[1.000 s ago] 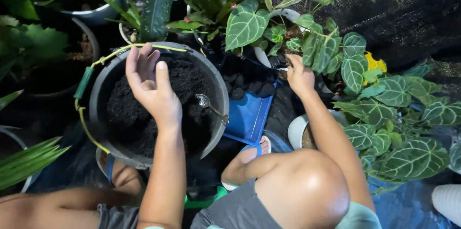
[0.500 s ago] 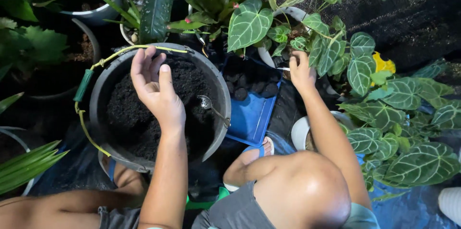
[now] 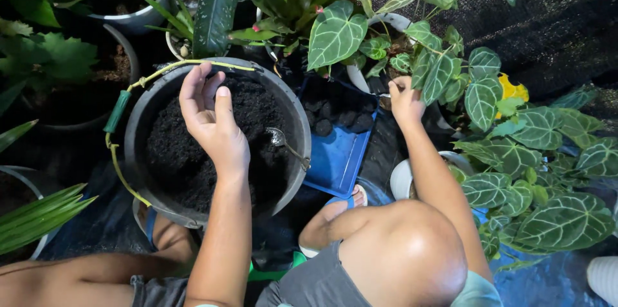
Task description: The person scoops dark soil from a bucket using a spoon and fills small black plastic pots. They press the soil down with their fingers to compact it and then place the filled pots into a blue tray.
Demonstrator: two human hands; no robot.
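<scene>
My left hand (image 3: 212, 120) hovers over a black bucket (image 3: 293, 114) filled with dark soil, fingers loosely curled and palm down; whether it holds soil I cannot tell. A metal spoon (image 3: 286, 145) lies in the soil by the bucket's right rim. My right hand (image 3: 405, 100) reaches among the heart-shaped veined leaves of a plant (image 3: 450, 72) in a white pot (image 3: 389, 20), fingers closed near a stem; its grip is partly hidden by leaves. My bent knee (image 3: 402, 255) fills the lower middle.
A blue tray (image 3: 338, 159) with dark lumps lies between the bucket and the plant. More veined-leaf plants (image 3: 547, 185) crowd the right. Potted plants (image 3: 129, 17) stand behind and left. A white pot (image 3: 402, 178) sits below my right forearm. Black netting (image 3: 553, 17) covers the ground.
My left hand has drifted slightly toward the bucket's far rim. My right hand stays among the leaves of the potted plant.
</scene>
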